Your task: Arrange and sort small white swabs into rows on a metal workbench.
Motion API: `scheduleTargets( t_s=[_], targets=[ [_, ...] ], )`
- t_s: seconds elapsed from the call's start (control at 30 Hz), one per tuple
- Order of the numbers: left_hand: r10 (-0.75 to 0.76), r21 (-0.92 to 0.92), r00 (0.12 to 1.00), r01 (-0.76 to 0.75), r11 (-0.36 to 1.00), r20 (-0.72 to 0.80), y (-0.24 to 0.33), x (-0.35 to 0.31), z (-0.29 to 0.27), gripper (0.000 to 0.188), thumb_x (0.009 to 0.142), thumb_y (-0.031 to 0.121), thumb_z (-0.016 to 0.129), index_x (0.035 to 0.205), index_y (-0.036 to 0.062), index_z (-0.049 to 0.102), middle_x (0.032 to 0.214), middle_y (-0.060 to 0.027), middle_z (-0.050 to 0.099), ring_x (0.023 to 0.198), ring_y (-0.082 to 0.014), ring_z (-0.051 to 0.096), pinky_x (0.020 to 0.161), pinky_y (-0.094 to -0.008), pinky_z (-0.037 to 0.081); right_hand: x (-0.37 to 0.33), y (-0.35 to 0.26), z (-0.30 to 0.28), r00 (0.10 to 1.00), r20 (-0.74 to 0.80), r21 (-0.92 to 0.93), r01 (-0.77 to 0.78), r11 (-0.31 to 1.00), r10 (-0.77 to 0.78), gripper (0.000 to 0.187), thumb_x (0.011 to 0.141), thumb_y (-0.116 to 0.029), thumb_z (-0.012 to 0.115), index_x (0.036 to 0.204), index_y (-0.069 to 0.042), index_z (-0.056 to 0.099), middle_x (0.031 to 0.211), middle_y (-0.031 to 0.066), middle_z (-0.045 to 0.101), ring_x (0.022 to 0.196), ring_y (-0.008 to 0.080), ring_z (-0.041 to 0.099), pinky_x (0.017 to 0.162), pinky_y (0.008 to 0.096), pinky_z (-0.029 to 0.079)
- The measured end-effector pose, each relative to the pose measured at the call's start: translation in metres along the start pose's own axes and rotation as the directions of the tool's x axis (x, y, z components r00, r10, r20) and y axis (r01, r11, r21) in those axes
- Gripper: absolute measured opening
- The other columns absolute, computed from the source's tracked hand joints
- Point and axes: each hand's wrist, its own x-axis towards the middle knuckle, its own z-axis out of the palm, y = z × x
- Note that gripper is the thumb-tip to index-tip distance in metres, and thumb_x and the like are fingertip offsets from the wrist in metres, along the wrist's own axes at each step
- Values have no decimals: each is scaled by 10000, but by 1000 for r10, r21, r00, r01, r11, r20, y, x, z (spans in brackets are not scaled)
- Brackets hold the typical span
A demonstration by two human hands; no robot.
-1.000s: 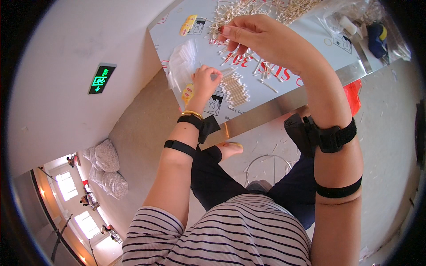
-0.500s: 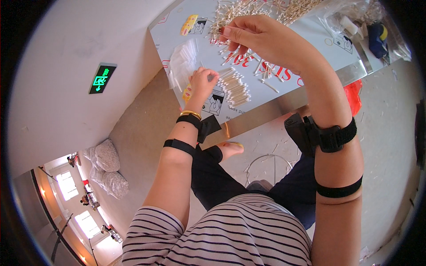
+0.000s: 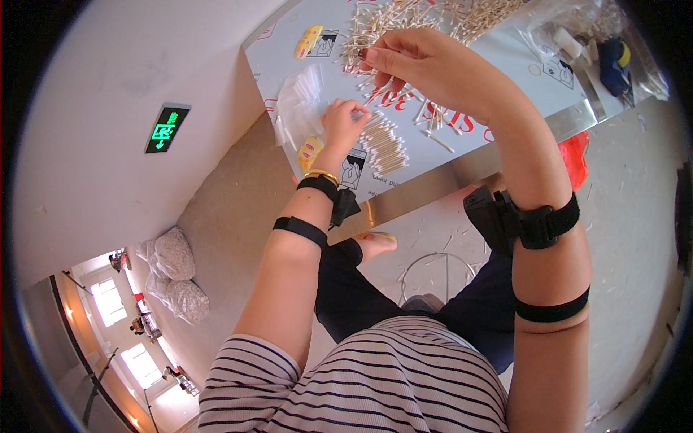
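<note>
Cotton swabs lie side by side in a neat row (image 3: 385,143) on the film-covered metal table (image 3: 426,162). At the row's upper left end, my left hand (image 3: 344,126) has its thumb and fingertips pinched together. Whatever is between those fingertips is too small to make out. Over the near edge of a large loose heap of cotton swabs (image 3: 375,25) hovers my right hand (image 3: 408,59), fingers curled in and thumb against the index finger. Its grip is hidden from above. A few scattered swabs (image 3: 438,138) lie under and right of that hand.
Clear plastic sleeves (image 3: 297,94) are stacked left of the row. Yellow printed cards (image 3: 309,40) lie on the table's left side. A clear bag (image 3: 570,29) and a dark blue object with a yellow part (image 3: 614,66) sit at far right. A wire-frame stool (image 3: 433,267) stands below.
My left hand has moved up and to the right, reaching the upper end of the swab row, and a yellow card below it shows more. My right hand has barely shifted.
</note>
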Motion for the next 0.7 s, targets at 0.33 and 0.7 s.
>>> scheduleTargets(
  t_s=[0.33,0.7],
  targets=[
    [-91,8,996,92,996,-17,-3,4,8,137,795,252,814,894,174,759,972,-18,649,882,-201,636,840,-388,458,3,2,0,1000,-5,-2,24,1000,-24,369,1039,-346,553,1128,-22,707,904,43,700,833,108,626,744,260,512],
    [-134,-29,989,136,990,54,-9,-8,1,81,866,198,724,929,234,759,981,24,639,993,-201,608,933,-443,382,3,2,1,1000,2,-16,7,1000,-7,368,1041,-355,554,1112,-29,709,892,33,694,836,101,632,698,248,498]
  ],
)
